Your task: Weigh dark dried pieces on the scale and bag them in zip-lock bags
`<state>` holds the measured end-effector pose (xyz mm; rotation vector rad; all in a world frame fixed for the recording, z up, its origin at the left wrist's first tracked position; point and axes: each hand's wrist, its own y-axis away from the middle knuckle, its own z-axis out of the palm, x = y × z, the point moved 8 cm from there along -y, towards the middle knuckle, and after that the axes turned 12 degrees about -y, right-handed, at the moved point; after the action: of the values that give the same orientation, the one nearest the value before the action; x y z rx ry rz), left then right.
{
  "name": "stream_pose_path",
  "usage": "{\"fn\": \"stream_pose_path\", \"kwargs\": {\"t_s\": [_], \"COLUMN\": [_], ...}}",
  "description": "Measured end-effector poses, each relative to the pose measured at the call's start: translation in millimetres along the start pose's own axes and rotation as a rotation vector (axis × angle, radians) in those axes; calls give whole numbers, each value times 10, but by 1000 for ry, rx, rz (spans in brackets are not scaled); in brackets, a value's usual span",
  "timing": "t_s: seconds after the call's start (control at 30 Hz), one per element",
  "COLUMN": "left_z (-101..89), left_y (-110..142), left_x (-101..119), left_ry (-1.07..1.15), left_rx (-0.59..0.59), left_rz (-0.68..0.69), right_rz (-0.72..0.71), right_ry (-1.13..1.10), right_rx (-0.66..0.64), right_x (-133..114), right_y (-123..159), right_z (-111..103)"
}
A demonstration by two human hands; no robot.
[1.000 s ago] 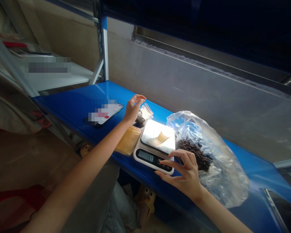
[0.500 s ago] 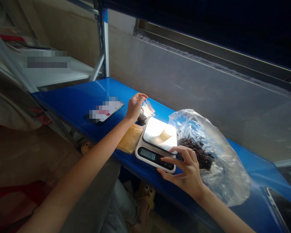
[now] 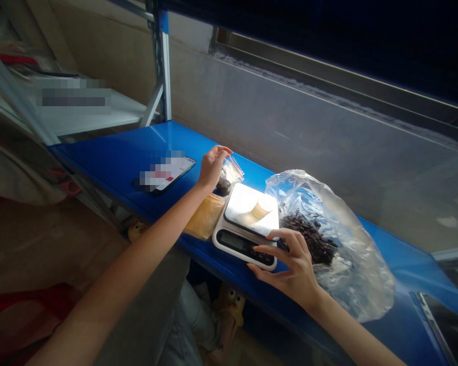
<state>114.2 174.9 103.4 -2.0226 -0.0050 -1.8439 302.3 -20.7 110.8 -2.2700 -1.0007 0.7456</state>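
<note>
Right hand (image 3: pixel 290 267): fingers (image 3: pixel 265 249) half-curled and spread, not clenched, at the front right corner of a white digital kitchen scale (image 3: pixel 248 249), with the thumb below that corner. Fingertips look to be at or on the housing; no object held. Scale display (image 3: pixel 229 240) dark, no digits legible.

Left hand (image 3: pixel 212 168): fingers curled and raised at the top corner of a small clear zip bag (image 3: pixel 232 172) holding dark pieces. They are touching or just beside it; whether they are pinching the bag I cannot tell.

A small paper cup (image 3: pixel 262 207) stands upright on the scale platform. A large clear plastic bag (image 3: pixel 347 264) of dark dried pieces (image 3: pixel 309 239) slumps just beside the scale on its right. A yellow packet (image 3: pixel 205 217) lies against the scale's left side. All rest on a blue worktop (image 3: pixel 110 162).

Risks: pressure from the right fingers could shift the scale or skew any reading. A knock could tip the light cup. The large bag could sag onto the platform and add load. If the small bag is open, lifting it carelessly could spill its contents. The scale also sits near the worktop's front edge, so sliding it that way could drop it.
</note>
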Motion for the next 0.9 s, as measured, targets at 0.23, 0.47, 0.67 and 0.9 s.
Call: {"fn": "stream_pose_path", "kwargs": {"t_s": [0.23,0.47,0.67,0.9], "left_z": [21,35,112,47], "left_y": [16,-13,-55,-88], "left_x": [11,51,237,411], "left_ry": [2,24,93,93], "left_rx": [-21,-20,-17,-108], "left_rz": [13,79,170,224], "right_rz": [34,-33,-30,88], "right_ry": [-13,50,7,-6], "right_rx": [-28,42,28,88], "right_x": [60,-27,-35,169], "right_y": [20,-14,-69,-124], "right_z": [22,34,97,-160]}}
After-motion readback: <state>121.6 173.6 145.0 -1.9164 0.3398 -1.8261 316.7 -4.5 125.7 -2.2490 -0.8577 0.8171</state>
